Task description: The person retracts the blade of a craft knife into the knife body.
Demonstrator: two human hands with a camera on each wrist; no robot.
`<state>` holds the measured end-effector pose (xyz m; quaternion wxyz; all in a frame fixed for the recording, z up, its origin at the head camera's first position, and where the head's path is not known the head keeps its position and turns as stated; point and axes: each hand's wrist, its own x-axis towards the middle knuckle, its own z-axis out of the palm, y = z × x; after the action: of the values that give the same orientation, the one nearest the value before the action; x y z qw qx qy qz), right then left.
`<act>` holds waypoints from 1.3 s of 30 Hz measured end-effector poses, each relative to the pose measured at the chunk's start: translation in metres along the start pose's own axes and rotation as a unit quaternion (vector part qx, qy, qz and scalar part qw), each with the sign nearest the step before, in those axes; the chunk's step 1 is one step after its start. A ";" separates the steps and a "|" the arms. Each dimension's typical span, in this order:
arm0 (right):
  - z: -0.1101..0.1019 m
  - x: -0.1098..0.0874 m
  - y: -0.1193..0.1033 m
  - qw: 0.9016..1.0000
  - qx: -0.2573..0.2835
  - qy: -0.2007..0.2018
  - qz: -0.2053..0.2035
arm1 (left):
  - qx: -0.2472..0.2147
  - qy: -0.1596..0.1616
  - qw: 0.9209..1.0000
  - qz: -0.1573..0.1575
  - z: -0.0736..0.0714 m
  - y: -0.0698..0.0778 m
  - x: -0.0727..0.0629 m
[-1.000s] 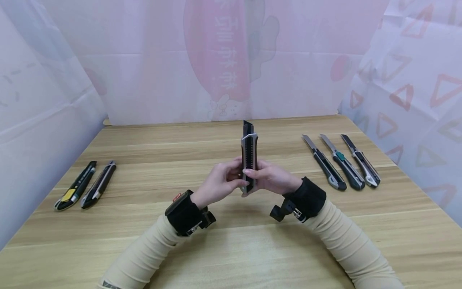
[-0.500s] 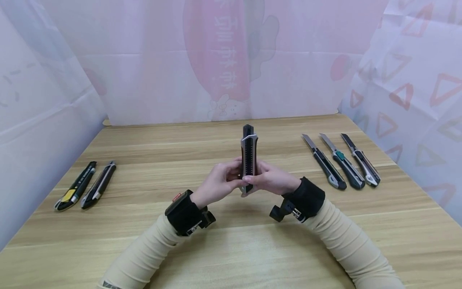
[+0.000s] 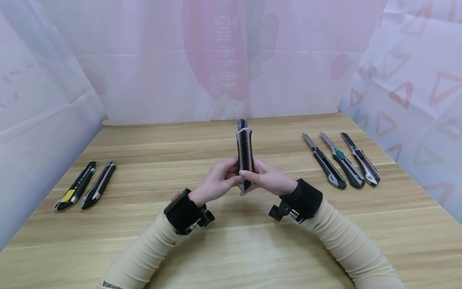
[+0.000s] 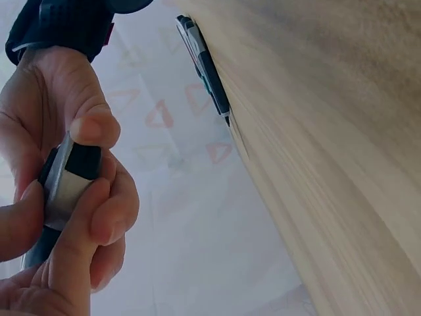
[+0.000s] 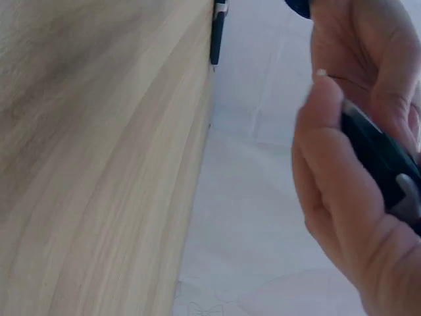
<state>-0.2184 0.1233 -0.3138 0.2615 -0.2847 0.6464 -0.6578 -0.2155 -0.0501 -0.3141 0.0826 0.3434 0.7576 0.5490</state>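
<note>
Both hands hold a black and grey snap-off utility knife (image 3: 244, 152) upright above the middle of the table, its dark tip pointing up and away. My left hand (image 3: 216, 180) grips the lower handle from the left, thumb near the bottom end. From the other side my right hand (image 3: 270, 176) holds the same handle, its thumb lying across the front face. The left wrist view catches the silver and black butt of the knife (image 4: 66, 187) between the fingers of both hands. In the right wrist view the fingers curl along its dark handle (image 5: 371, 148).
On the right lie three utility knives with blades out: a black one (image 3: 326, 164), one with a green slider (image 3: 343, 162) and a grey one (image 3: 362, 162). At left are a yellow-marked cutter (image 3: 75, 186) and a dark cutter (image 3: 99, 184). Cloth walls (image 3: 151, 80) border the wooden table (image 3: 162, 144).
My right thumb slid down the knife's front, then rose slightly. The dark part sticking out at the top looks shorter. The knife has shifted slightly up and left, now leaning a little.
</note>
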 end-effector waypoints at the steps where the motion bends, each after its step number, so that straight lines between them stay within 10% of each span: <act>1: 0.001 0.001 0.001 1.000 -0.007 0.010 -0.004 | -0.001 0.000 1.000 -0.001 -0.001 -0.001 0.000; 20: 0.003 0.004 -0.003 0.986 -0.130 0.103 -0.026 | 0.029 0.031 0.999 -0.012 -0.001 -0.002 0.002; 32: 0.001 0.002 -0.010 0.973 -0.116 0.198 -0.029 | 0.034 0.030 0.999 -0.027 0.005 -0.010 0.002; 39: 0.002 0.003 -0.008 0.969 -0.087 0.230 -0.016 | 0.157 0.132 0.978 -0.045 0.012 0.004 -0.002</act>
<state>-0.2190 0.1199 -0.3055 0.0700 -0.1577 0.7392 -0.6511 -0.2061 -0.0415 -0.3155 -0.0480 0.2422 0.8533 0.4593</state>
